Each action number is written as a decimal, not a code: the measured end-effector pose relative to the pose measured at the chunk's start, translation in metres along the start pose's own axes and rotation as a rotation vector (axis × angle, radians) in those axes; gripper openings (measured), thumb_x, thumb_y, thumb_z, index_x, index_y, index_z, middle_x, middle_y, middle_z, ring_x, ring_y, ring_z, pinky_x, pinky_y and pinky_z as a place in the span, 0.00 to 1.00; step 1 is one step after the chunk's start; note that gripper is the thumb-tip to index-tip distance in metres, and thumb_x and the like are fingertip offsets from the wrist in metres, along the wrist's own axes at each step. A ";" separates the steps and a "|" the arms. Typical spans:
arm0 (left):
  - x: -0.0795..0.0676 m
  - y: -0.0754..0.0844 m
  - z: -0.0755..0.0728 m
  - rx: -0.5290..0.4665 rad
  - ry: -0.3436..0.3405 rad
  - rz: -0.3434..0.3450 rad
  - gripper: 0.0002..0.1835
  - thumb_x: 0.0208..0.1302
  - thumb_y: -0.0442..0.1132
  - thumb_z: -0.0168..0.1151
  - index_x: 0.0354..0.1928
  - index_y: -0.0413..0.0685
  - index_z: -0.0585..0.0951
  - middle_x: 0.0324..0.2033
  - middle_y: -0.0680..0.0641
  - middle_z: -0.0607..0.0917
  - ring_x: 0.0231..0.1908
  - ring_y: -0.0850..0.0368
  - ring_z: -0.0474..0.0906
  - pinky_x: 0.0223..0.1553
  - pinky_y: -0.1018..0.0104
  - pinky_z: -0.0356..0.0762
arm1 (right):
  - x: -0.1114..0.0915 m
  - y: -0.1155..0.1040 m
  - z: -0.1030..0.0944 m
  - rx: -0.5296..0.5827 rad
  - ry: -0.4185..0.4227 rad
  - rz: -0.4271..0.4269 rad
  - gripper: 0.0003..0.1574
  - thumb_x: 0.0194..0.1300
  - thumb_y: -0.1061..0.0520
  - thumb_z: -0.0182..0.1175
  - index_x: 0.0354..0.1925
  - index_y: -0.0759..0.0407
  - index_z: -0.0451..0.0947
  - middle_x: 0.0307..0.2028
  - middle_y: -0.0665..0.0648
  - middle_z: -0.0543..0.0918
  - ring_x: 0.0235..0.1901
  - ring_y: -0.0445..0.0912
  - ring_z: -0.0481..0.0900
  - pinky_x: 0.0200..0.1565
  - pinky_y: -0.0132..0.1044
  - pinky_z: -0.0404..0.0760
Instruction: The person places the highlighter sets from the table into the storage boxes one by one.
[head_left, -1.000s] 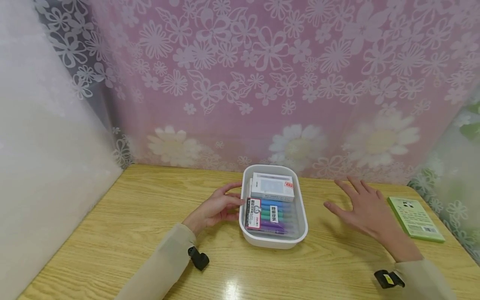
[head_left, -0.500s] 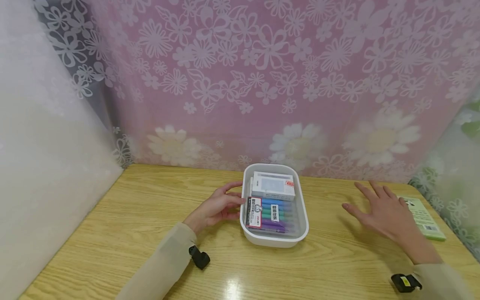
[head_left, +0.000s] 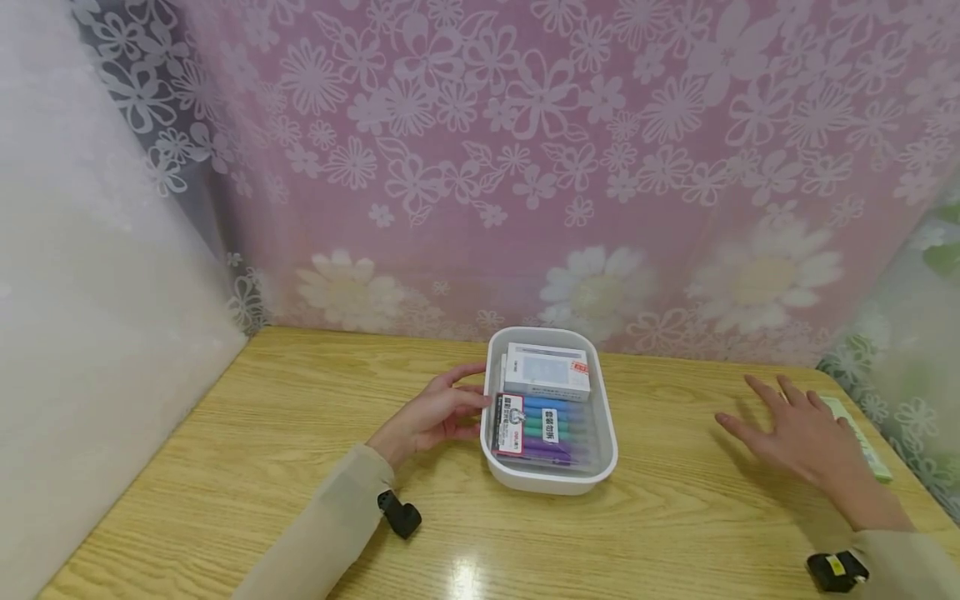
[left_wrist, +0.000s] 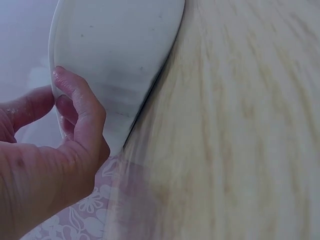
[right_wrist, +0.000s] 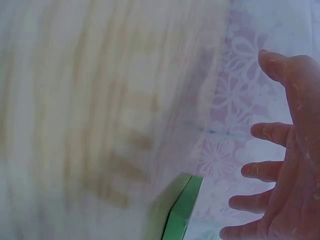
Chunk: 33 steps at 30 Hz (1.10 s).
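In the head view a white plastic bin (head_left: 551, 481) stands on the table. Inside lie a clear pack of colored pens (head_left: 542, 431) and a white box (head_left: 547, 369). My left hand (head_left: 435, 414) rests at the bin's left side, fingertips touching its outer wall by the rim. The left wrist view shows these fingers (left_wrist: 82, 112) slightly bent against the white wall. Off to the right, my right hand (head_left: 802, 433) hovers with spread fingers, holding nothing. Beneath and beyond it lies a flat green pack (head_left: 862, 437), partly hidden by the hand; its green edge (right_wrist: 184, 207) shows in the right wrist view.
The wood-grain table (head_left: 300, 467) carries the bin near its back edge. A pink floral curtain (head_left: 465, 167) hangs directly behind. Pale sheeting (head_left: 97, 292) closes off the left side, and a floral sheet (head_left: 922, 400) hangs at the right edge.
My right hand has moved to the right, away from the bin, and now covers much of the green pack. My left hand and the bin have barely moved.
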<state>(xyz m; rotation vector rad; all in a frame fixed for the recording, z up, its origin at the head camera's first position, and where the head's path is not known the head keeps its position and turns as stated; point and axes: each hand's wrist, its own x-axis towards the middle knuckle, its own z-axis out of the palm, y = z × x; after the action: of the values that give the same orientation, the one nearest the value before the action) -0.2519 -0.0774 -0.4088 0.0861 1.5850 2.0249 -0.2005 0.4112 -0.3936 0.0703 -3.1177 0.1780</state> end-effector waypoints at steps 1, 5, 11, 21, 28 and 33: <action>0.000 0.000 0.000 -0.002 0.002 -0.001 0.38 0.69 0.30 0.61 0.78 0.54 0.61 0.63 0.39 0.79 0.45 0.56 0.84 0.38 0.61 0.86 | 0.000 0.003 0.001 -0.002 -0.004 0.002 0.60 0.70 0.23 0.49 0.78 0.64 0.54 0.70 0.87 0.55 0.60 0.91 0.54 0.46 0.89 0.58; -0.001 0.000 0.002 0.003 0.014 0.001 0.37 0.68 0.30 0.61 0.77 0.54 0.62 0.60 0.41 0.81 0.44 0.57 0.84 0.37 0.62 0.85 | -0.001 0.016 0.003 -0.014 -0.021 0.012 0.61 0.70 0.23 0.49 0.76 0.70 0.56 0.67 0.91 0.55 0.57 0.91 0.56 0.45 0.85 0.63; 0.000 -0.002 0.003 -0.006 0.038 -0.004 0.37 0.67 0.31 0.62 0.76 0.54 0.64 0.57 0.42 0.85 0.42 0.58 0.85 0.36 0.62 0.84 | -0.003 0.033 0.002 -0.049 -0.057 0.050 0.63 0.71 0.23 0.47 0.72 0.78 0.57 0.63 0.95 0.55 0.54 0.90 0.62 0.47 0.82 0.64; 0.000 0.000 0.003 -0.037 0.072 -0.011 0.35 0.65 0.31 0.61 0.74 0.54 0.66 0.55 0.42 0.84 0.43 0.58 0.83 0.34 0.64 0.84 | -0.007 0.059 0.003 -0.080 -0.076 0.086 0.63 0.70 0.24 0.48 0.64 0.84 0.64 0.59 0.95 0.62 0.55 0.87 0.63 0.43 0.78 0.71; -0.001 0.001 0.003 -0.060 0.069 -0.030 0.35 0.64 0.30 0.60 0.74 0.54 0.66 0.51 0.46 0.83 0.42 0.57 0.80 0.33 0.66 0.83 | -0.008 0.070 0.006 -0.069 -0.119 0.105 0.54 0.72 0.31 0.53 0.62 0.83 0.64 0.49 0.91 0.73 0.47 0.84 0.71 0.37 0.69 0.76; 0.000 0.001 0.002 -0.059 0.067 -0.029 0.36 0.64 0.30 0.60 0.74 0.54 0.66 0.53 0.45 0.83 0.43 0.56 0.81 0.32 0.66 0.83 | -0.009 0.073 0.006 -0.065 -0.130 0.109 0.46 0.73 0.40 0.55 0.62 0.82 0.61 0.29 0.75 0.81 0.25 0.66 0.77 0.29 0.56 0.77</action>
<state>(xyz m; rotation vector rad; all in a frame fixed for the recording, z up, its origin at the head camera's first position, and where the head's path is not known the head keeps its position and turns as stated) -0.2518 -0.0756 -0.4068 -0.0270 1.5561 2.0703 -0.1949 0.4830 -0.4083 -0.0923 -3.2561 0.0760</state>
